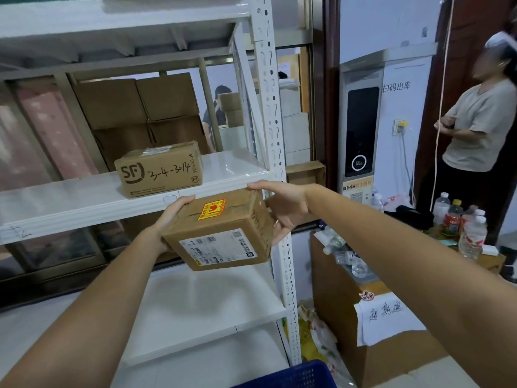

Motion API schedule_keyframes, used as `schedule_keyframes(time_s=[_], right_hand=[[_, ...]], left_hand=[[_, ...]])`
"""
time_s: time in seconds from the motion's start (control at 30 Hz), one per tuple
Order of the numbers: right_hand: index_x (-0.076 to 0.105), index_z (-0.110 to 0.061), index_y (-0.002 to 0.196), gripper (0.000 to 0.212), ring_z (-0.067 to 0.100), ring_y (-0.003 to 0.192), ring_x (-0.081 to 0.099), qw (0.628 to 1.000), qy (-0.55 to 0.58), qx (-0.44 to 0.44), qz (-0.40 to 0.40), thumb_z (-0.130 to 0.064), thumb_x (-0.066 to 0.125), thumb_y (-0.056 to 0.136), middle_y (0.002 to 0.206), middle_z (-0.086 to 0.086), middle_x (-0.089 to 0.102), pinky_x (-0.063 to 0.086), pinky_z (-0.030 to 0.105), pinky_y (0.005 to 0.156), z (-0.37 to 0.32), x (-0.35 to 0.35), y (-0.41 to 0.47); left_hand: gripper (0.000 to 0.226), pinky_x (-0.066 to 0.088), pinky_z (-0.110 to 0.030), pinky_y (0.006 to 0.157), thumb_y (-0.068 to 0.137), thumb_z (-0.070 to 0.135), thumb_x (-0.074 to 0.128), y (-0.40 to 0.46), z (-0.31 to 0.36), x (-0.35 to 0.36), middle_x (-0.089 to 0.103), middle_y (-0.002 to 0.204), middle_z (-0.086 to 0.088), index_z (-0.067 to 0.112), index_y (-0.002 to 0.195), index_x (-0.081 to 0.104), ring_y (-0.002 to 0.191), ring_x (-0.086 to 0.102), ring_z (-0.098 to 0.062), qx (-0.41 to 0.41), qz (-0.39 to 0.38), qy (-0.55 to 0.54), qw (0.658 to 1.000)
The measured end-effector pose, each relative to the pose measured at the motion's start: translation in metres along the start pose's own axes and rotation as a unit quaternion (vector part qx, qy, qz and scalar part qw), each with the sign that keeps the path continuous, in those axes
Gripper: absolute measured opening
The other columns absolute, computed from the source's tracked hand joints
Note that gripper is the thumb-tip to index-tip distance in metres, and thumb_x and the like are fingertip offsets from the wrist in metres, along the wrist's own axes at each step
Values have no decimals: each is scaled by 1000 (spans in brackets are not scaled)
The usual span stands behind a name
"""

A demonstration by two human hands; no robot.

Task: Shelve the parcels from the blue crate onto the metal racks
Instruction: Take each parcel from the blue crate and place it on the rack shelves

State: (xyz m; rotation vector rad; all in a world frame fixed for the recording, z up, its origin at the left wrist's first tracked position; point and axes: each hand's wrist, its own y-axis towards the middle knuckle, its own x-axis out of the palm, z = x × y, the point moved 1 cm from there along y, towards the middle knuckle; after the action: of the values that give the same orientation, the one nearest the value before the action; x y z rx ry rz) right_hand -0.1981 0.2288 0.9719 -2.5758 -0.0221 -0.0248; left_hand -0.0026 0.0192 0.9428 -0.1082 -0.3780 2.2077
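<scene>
I hold a brown cardboard parcel with a yellow-red sticker and a white shipping label in front of the white metal rack. My left hand grips its left end and my right hand grips its right end. The parcel is tilted and hangs just below the front edge of the middle shelf. On that shelf stands an SF Express box marked with handwritten numbers. A corner of the blue crate shows at the bottom edge.
The lower shelf lies beneath the parcel. A large carton with a handwritten paper sign stands right of the rack, bottles on top. A person stands at far right by a scanner kiosk. Stacked cartons show behind the rack.
</scene>
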Motion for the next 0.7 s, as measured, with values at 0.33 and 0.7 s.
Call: schedule_keyframes(time_s=[0.33, 0.7], right_hand=[[51, -20, 127, 82, 41, 113, 58, 993, 23, -7, 119, -76, 62, 67, 131, 20, 48, 55, 52, 89, -2, 3, -1], [56, -20, 134, 88, 44, 122, 53, 984, 120, -59, -121, -79, 42, 69, 145, 21, 47, 42, 51, 105, 13, 37, 66]], left_hand=[[68, 34, -57, 108, 73, 67, 60, -4, -1, 7, 58, 132, -18, 20, 123, 59, 119, 52, -39, -80, 10, 66, 995], [80, 40, -50, 102, 67, 79, 56, -81, 14, -54, 63, 129, -14, 20, 120, 64, 124, 53, -34, -73, -1, -30, 997]])
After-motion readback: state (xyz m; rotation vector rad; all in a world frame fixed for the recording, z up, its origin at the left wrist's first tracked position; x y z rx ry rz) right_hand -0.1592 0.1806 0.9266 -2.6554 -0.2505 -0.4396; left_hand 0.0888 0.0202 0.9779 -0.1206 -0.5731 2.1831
